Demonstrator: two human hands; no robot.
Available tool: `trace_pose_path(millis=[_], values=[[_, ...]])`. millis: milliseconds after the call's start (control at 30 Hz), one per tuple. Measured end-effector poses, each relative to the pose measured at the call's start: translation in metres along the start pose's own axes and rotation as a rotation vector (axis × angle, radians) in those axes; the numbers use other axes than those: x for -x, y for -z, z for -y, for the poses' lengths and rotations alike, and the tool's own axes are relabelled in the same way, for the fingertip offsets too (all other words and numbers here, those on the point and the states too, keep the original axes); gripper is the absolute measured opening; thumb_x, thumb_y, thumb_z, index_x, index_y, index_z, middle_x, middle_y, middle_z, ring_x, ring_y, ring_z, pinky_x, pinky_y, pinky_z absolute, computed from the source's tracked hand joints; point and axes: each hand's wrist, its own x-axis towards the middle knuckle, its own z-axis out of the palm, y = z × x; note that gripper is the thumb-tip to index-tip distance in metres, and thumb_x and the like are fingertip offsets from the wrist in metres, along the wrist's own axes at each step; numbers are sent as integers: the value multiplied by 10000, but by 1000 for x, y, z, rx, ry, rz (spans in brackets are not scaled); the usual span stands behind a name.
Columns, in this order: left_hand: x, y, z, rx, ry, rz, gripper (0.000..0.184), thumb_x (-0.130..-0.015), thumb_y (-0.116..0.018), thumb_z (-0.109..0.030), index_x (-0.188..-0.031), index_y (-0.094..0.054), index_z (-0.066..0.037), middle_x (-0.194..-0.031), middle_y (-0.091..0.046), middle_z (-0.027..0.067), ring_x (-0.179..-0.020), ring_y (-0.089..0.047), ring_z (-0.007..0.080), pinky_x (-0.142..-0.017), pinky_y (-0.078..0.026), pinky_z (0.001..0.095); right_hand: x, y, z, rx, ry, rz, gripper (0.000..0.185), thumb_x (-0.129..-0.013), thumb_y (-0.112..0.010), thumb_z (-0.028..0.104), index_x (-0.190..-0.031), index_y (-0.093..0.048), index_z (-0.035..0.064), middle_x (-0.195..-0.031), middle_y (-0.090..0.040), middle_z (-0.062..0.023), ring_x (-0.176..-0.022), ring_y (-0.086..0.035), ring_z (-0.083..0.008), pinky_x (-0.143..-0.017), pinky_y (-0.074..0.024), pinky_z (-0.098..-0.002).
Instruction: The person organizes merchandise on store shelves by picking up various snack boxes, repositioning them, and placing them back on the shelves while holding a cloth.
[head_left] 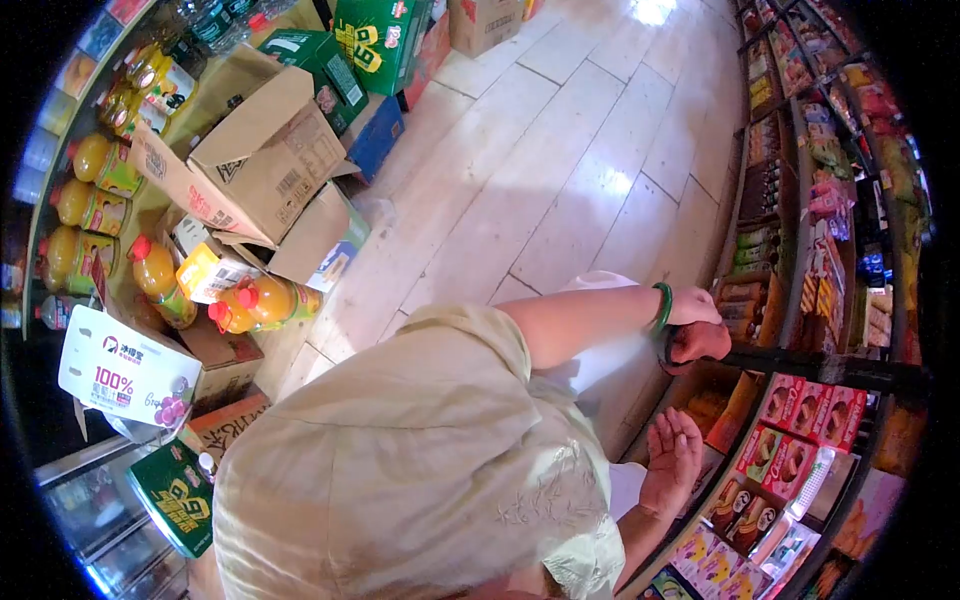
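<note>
My left hand [692, 304], with a green bangle at its wrist, reaches out at the right of the head view. Its fingers are closed on a reddish-brown thing [700, 342] with a dark loop, which I cannot make out exactly. That thing is beside the dark shelf rail [820, 368]. Lower down, my right hand [672, 462] holds nothing, its palm turned up and its fingers apart and slightly bent. It is near the front of the shelf, left of the red snack boxes [795, 408].
Stocked shelves [760, 250] run along the right side. On the left stand an open cardboard box [270, 160], orange drink bottles [275, 300], a white grape-juice carton [125, 375] and green boxes [372, 45]. Pale floor tiles [530, 170] lie between.
</note>
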Motion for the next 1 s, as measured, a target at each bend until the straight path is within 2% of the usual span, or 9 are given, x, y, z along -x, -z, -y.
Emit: trace_pose_path(millis=[133, 367, 467, 533, 600, 667, 867, 933, 1000], values=[[5, 1, -9, -80, -40, -3, 245, -741, -661, -279, -784, -623, -41, -757, -633, 42, -705, -591, 139, -649, -476, 292, -2, 3, -8, 30, -31, -28, 330, -859, -543, 181, -1149, -509, 29, -1154, -558, -130, -1060, -542, -251, -911, -424, -381], [10, -1, -16, -79, 38, -2, 282, -732, -662, -310, -840, -632, -52, -769, -634, 42, -702, -590, 151, -645, -477, 316, -7, 8, -19, 87, -82, -76, 295, -885, -513, 151, -1150, -501, 22, -1157, -557, -129, -1043, -556, -233, -906, -438, -352], [12, 5, -19, -109, 101, 70, 261, -741, -651, -313, -818, -625, -65, -768, -630, 32, -694, -582, 136, -635, -480, 312, -7, 15, -24, 106, -78, -99, 272, -875, -526, 144, -1120, -528, 25, -1118, -577, -110, -1011, -565, -218, -887, -447, -345], [3, 9, -9, 32, 186, 273, 237, -765, -634, -298, -828, -623, -71, -773, -623, 15, -700, -577, 119, -630, -478, 292, -3, 25, -33, 84, -60, -125, 256, -869, -529, 136, -1102, -541, 28, -1089, -586, -94, -988, -569, -204, -872, -451, -331], [15, 4, -17, 39, 153, 114, 212, -797, -614, -279, -850, -626, -74, -790, -618, 3, -706, -573, 109, -630, -476, 278, 0, 26, -37, 12, -67, -187, 209, -850, -553, 92, -1047, -565, 25, -1017, -601, -64, -929, -575, -167, -814, -474, -305], [12, 6, -7, 30, 15, 124, 200, -826, -596, -258, -867, -626, -66, -813, -616, 5, -730, -573, 111, -653, -474, 278, 3, 25, -37, 12, -67, -223, 192, -855, -538, 83, -1037, -567, 30, -993, -605, -56, -906, -581, -162, -808, -474, -303], [29, -1, -28, 8, 166, 33, 220, -824, -605, -235, -914, -634, -37, -869, -629, 32, -800, -589, 128, -742, -473, 287, 17, 33, -43, 36, 5, -234, 183, -860, -529, 89, -1029, -564, 25, -1002, -603, -63, -914, -580, -161, -809, -471, -302], [43, -15, -49, 0, 235, 114, 230, -822, -603, -215, -947, -630, -24, -921, -635, 55, -848, -593, 146, -782, -472, 297, 26, 34, -41, 32, 3, -256, 201, -864, -529, 99, -1047, -561, 25, -1007, -602, -66, -924, -579, -165, -811, -470, -304], [50, -30, -53, 25, 186, 170, 246, -828, -589, -187, -997, -612, -9, -980, -629, 82, -905, -589, 164, -823, -469, 306, 34, 35, -42, 21, -6, -285, 218, -867, -528, 108, -1066, -558, 24, -1012, -602, -69, -935, -578, -169, -813, -469, -306]])
